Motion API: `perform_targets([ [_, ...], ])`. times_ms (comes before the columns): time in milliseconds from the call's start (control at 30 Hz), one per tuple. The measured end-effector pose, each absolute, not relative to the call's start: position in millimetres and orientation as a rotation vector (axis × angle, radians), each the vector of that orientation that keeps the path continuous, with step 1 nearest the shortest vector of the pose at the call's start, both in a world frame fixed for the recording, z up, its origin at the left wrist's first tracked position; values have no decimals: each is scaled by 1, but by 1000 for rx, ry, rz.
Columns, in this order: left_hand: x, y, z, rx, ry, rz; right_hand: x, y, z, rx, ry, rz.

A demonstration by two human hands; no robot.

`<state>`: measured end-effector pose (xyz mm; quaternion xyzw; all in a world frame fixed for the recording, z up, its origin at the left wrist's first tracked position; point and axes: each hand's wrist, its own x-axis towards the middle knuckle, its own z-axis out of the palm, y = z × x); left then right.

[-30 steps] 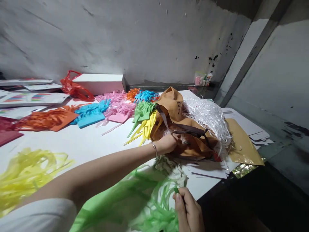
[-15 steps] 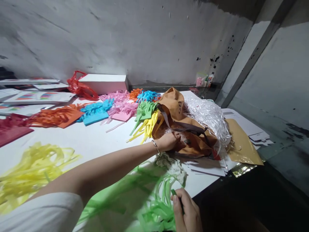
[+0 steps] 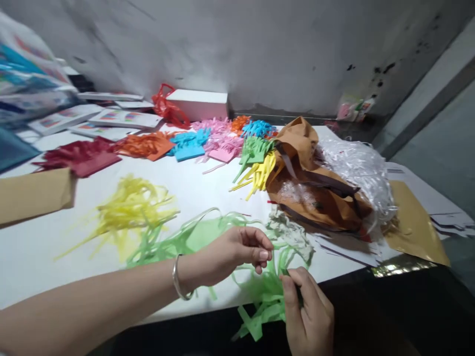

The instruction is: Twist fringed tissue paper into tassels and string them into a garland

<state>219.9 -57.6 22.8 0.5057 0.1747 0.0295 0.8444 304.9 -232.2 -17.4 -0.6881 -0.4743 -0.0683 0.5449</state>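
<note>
My right hand (image 3: 309, 309) is closed at the table's front edge, pinching the dark green rolled end of a green tissue-paper tassel (image 3: 269, 296). The tassel's strips spread left of the fingers and hang over the edge. Just to the left, my left hand (image 3: 241, 249), with a silver bangle (image 3: 178, 279) on the wrist, has its thumb and curled fingers pinched together; what is in them, if anything, is too small to make out. Under and behind it lie more loose green tissue strips (image 3: 200, 232). A brown cloth bag (image 3: 334, 212) with dark straps sits beyond, clear plastic on it.
Yellow tissue strips (image 3: 133, 207) lie at left. Fringed bundles stand in a row behind: dark red (image 3: 85, 155), orange (image 3: 148, 146), blue (image 3: 189, 143) and pink (image 3: 224, 148). White shredded strips (image 3: 356, 168) and a brown envelope (image 3: 419, 222) lie right. A white box (image 3: 200, 103) is by the wall.
My left hand has come back from the brown bag to beside my right hand. My right hand still holds the green tassel. The view has swung left.
</note>
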Motion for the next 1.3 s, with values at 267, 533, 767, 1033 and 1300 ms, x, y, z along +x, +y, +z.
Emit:
perform_targets([
  [267, 149, -78, 8, 1067, 471, 444, 262, -203, -15, -1543, -1422, -63],
  [533, 109, -79, 10, 1715, 421, 620, 248, -202, -1, -1577, -1588, 103],
  [767, 96, -74, 9, 1797, 332, 519, 252, -201, 8, -1556, -1745, 267],
  [1033, 91, -72, 11, 1898, 265, 603, 246, -199, 1, -1536, -1638, 421],
  [1300, 91, -73, -2, 1631, 416, 504, 245, -200, -6, -1540, -1669, 324],
])
